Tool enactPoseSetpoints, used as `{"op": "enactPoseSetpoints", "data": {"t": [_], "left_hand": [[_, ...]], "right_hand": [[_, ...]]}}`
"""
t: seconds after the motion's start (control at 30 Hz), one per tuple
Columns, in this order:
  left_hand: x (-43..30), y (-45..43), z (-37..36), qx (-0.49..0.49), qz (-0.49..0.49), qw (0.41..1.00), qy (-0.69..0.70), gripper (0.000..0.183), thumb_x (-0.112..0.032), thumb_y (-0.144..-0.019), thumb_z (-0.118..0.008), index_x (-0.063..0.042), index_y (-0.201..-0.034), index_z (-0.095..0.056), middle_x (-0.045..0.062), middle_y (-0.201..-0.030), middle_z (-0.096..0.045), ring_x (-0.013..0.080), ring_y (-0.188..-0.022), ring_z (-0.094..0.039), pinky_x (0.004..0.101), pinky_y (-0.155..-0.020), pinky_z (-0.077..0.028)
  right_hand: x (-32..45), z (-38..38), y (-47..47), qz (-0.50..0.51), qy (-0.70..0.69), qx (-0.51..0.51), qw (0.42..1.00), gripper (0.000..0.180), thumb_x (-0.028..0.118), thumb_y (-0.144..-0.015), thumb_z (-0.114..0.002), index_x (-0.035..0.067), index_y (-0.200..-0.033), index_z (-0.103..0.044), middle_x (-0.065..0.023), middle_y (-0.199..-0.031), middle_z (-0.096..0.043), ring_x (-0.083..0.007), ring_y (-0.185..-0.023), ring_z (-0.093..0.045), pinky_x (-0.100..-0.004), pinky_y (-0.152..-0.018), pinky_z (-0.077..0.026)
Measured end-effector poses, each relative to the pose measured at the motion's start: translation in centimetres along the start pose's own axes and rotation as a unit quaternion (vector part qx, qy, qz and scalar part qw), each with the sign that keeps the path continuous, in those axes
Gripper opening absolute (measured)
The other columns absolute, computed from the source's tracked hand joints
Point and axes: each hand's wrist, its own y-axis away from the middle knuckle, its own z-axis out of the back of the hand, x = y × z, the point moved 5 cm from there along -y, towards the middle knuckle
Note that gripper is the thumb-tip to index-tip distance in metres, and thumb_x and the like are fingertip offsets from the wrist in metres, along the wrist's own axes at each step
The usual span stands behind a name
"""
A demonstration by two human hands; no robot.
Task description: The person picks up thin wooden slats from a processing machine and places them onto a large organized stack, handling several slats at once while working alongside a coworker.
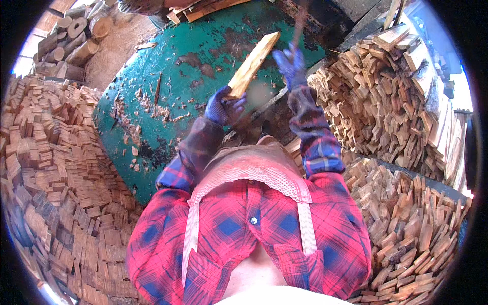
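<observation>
My left hand (225,106), in a blue glove, grips the lower end of a split wooden slat (254,65) whose pale face is turned up. The slat slants up and to the right over a worn green surface (171,68) strewn with wood chips. My right hand (291,65), also in a blue glove, is raised to the right of the slat, apart from it. The fingers look spread, but they are blurred. A thin reddish-brown streak rises above them, and I cannot tell whether the hand holds it.
Stacked split wood (65,171) fills the left side. More split pieces (362,95) are piled at the right and lower right (404,228). Round logs (72,42) lie at the upper left. Another person's arm (141,7) and several boards (207,8) are at the top edge.
</observation>
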Motion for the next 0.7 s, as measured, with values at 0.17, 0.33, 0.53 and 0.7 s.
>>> {"op": "enactPoseSetpoints", "data": {"t": [0.17, 0.33, 0.53, 0.7], "left_hand": [[2.9, 0.3, -0.7, 0.002, -0.001, 1.000, 0.028, 0.047, -0.035, -0.089, -0.059, 0.000, -0.120, -0.054, 0.014, -0.104, -0.068, 0.0265, -0.088, -0.068, 0.0354, -0.070, -0.055], [5.6, -0.2, -1.9, 0.090, 0.104, 0.990, -0.022, 0.045, -0.040, -0.093, -0.053, -0.001, -0.115, -0.058, 0.015, -0.101, -0.069, 0.0252, -0.084, -0.065, 0.0346, -0.075, -0.052], [11.6, -1.4, -5.6, 0.086, 0.115, 0.949, -0.279, 0.045, -0.045, -0.097, -0.048, -0.004, -0.108, -0.061, 0.010, -0.093, -0.066, 0.0213, -0.080, -0.061, 0.0337, -0.076, -0.051], [14.2, -4.6, -8.9, 0.260, 0.177, 0.879, -0.359, 0.046, -0.037, -0.096, -0.051, 0.002, -0.120, -0.055, 0.018, -0.111, -0.064, 0.0279, -0.099, -0.063, 0.0398, -0.090, -0.050]], "right_hand": [[3.0, -3.6, 0.3, 0.192, 0.114, 0.136, 0.965, 0.068, 0.042, -0.080, -0.073, 0.001, -0.128, -0.048, -0.0140, -0.114, -0.058, -0.0264, -0.099, -0.056, -0.0388, -0.090, -0.046], [-5.6, -0.8, 9.6, -0.252, -0.088, 0.128, 0.955, 0.036, 0.043, -0.085, -0.069, 0.009, -0.097, -0.063, -0.0080, -0.080, -0.063, -0.0197, -0.068, -0.060, -0.0338, -0.059, -0.051], [-5.9, 4.8, 12.9, -0.236, 0.090, 0.114, 0.961, 0.053, 0.037, -0.082, -0.073, -0.002, -0.116, -0.062, -0.0136, -0.098, -0.065, -0.0259, -0.079, -0.063, -0.0403, -0.072, -0.053], [5.7, 11.8, 13.9, -0.097, 0.002, -0.072, 0.993, 0.044, 0.027, -0.079, -0.080, 0.001, -0.111, -0.064, -0.0018, -0.095, -0.065, -0.0133, -0.083, -0.060, -0.0294, -0.075, -0.050]]}}
